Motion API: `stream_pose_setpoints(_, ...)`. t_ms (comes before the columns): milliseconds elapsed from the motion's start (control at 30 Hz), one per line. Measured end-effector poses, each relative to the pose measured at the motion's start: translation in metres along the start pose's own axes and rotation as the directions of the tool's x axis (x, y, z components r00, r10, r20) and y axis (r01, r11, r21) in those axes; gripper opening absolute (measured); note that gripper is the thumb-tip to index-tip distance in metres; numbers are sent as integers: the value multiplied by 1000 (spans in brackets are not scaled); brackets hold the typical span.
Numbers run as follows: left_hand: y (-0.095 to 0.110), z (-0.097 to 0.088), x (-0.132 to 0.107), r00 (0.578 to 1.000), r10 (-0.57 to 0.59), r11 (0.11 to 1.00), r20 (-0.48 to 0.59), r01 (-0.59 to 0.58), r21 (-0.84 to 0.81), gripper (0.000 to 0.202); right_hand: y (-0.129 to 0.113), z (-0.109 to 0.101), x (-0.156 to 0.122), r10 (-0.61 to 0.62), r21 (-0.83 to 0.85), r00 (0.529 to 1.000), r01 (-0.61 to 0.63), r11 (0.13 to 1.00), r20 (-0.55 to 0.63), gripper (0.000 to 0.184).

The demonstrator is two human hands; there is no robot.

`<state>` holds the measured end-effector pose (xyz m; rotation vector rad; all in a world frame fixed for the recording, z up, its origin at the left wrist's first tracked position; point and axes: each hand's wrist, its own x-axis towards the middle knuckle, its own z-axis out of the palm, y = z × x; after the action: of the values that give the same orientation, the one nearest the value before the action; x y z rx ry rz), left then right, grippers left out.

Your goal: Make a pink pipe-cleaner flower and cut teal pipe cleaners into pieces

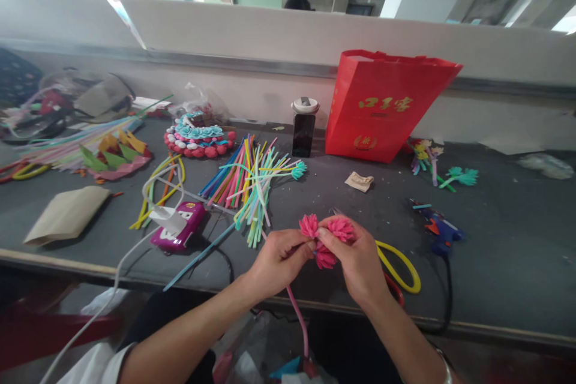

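Both hands meet over the front of the table around a cluster of pink fluffy flower heads [326,257]. My left hand [281,258] is closed, thumb and fingertips pinching the cluster's left side near its middle. My right hand [360,255] grips it from the other side, its thumb lying across the front between the flower heads. A bent pink stem [297,318] hangs below my left hand, past the table edge; where its upper end goes is hidden. Beside my right hand lies a yellow loop handle [414,273], apparently of scissors, partly covered by that hand.
Colourful fuzzy stems [252,186] lie left of centre, near a purple power socket [180,228] with a white cable. A blue glue gun [441,233] rests at right. Behind stand a red bag [387,108], a phone [303,135] and a cup [306,105].
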<state>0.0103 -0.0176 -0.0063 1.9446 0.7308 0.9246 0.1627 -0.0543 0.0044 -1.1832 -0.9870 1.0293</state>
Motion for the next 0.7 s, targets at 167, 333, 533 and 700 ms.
stream_pose_setpoints(167, 2, 0, 0, 999, -32, 998, 20, 32, -48, 27, 3, -4, 5, 63, 113, 997, -68, 991, 50, 24)
stream_pose_setpoints(333, -1, 1, 1, 981, -176, 943, 82, 192, -271, 24, 6, -7, 8, 138, 171, 986, -152, 974, 89, 27)
stream_pose_setpoints(533, -9, 0, 6, 848, -509, 474, 151, 422, -773, 21, 11, -6, 11, 97, 281, 995, -101, 954, 28, 33)
stream_pose_setpoints(700, -9, 1, 8, 820, -552, 401, 154, 423, -813, 29, 15, -1, 12, 64, 258, 997, -74, 963, 47, 27)
